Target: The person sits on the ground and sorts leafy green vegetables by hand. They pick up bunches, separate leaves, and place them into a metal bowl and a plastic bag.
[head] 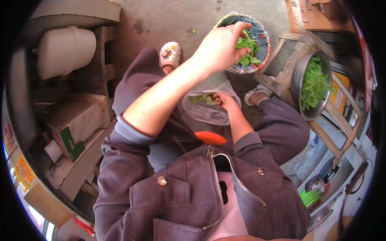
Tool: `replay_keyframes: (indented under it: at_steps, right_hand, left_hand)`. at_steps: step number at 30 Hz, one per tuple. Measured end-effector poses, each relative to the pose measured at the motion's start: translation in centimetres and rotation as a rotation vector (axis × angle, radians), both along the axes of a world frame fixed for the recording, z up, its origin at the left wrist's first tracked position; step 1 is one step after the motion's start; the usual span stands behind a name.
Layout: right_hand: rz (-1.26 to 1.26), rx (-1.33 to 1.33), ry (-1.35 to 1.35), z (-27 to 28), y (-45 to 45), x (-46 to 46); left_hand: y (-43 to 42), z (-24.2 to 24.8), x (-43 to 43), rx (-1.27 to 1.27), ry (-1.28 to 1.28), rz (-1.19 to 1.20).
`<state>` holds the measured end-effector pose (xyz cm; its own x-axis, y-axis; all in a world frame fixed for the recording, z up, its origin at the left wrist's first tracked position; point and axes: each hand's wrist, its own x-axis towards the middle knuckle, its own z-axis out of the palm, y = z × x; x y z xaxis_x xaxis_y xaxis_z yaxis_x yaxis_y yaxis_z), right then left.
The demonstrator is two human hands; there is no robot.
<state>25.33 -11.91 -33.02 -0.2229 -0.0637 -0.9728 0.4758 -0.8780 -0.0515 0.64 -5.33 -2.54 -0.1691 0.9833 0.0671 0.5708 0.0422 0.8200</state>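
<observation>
My left hand [224,43] is stretched out over a round bin [265,36] lined with a dark plastic bag. Its thumb and forefinger are spread, and nothing shows between them. Green leaves [248,49] lie in the bin beneath the fingers. Lower down, my right hand [224,100] is at the mouth of a clear plastic bag [211,116], its fingers closed on stems of leafy greens [206,98]. Part of those greens lies inside the bag's opening. To the right, a metal bowl [297,81] holds a heap of green leaves [315,84].
The bowl rests on a wooden stool or chair frame [283,79]. An orange-red plastic rim [211,137] shows between my legs. Shelving on the left holds a white container [69,49] and a cardboard box [81,120]. A leaf scrap [194,31] lies on the concrete floor [169,18].
</observation>
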Motion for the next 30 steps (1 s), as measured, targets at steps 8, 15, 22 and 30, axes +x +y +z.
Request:
replay_keyframes:
  at_steps: [8,15,22,30]
  right_hand:
    - [0.062,0.072,0.143,13.2,-0.2,0.7]
    - [0.298,0.074,0.522,25.3,3.2,3.7]
    - [0.031,0.566,0.723,36.5,10.2,0.8]
    - [0.226,1.508,0.491,33.6,12.4,-7.3]
  left_hand:
    - [0.1,-1.4,0.5,-0.022,0.062,-0.040]
    - [-0.7,-1.9,-0.4,-0.045,0.066,-0.057]
    - [-0.8,-2.2,-2.0,-0.278,0.217,-0.449]
    - [-0.3,0.6,5.8,-0.135,-1.499,-0.107]
